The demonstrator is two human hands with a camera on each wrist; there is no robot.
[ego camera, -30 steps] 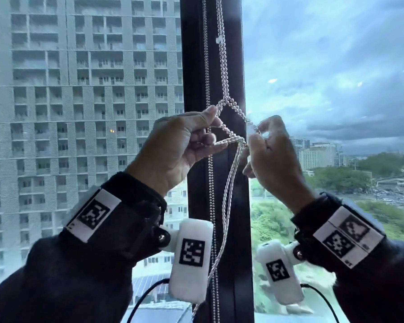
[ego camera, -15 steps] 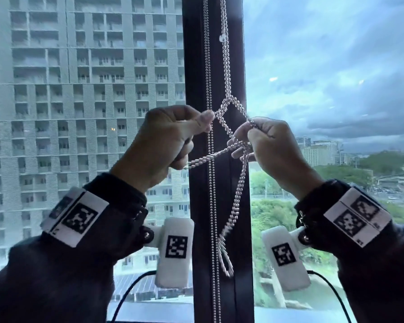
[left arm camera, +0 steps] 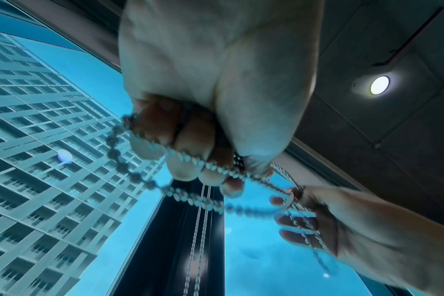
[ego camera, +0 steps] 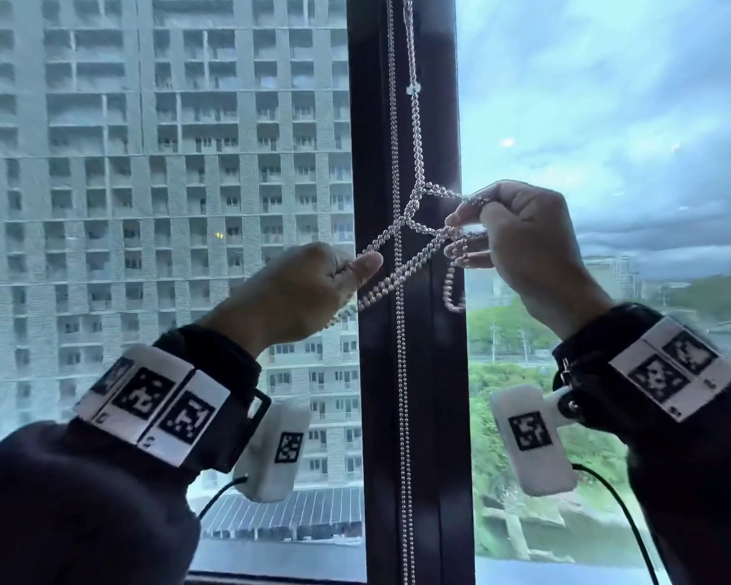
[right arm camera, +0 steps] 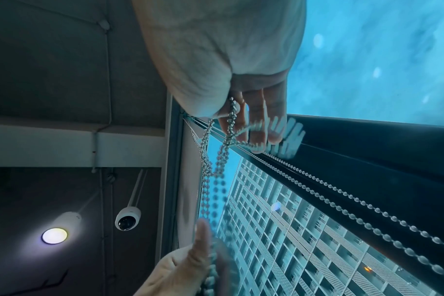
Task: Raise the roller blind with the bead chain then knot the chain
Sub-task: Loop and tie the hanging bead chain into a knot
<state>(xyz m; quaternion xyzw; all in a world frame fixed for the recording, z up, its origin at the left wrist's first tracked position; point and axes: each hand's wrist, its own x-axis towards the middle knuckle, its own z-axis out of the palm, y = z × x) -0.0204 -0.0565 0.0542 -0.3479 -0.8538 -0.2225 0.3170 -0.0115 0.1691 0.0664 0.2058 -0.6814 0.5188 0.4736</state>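
Note:
The silver bead chain [ego camera: 414, 162] hangs in front of the dark window post [ego camera: 435, 373] and crosses itself in a loose loop [ego camera: 406, 230] between my hands. My left hand [ego camera: 309, 289] grips doubled strands low on the left, thumb pressed on the beads; in the left wrist view the fingers [left arm camera: 180, 152] curl round the chain [left arm camera: 129, 170]. My right hand [ego camera: 520, 242] pinches the chain higher on the right, and a short end loop [ego camera: 452, 293] dangles below its fingers. The right wrist view has the chain [right arm camera: 228, 128] running from those fingers.
A second, thinner chain [ego camera: 401, 415] hangs straight down the post behind the loop. Window glass lies on both sides, with a tall building [ego camera: 144, 204] outside. Ceiling light [right arm camera: 54, 236] and a camera [right arm camera: 127, 218] are overhead indoors.
My hands have pulled apart: the left went down and left with its strands, the right up and right. The hanging end has shortened to a small loop under the right hand.

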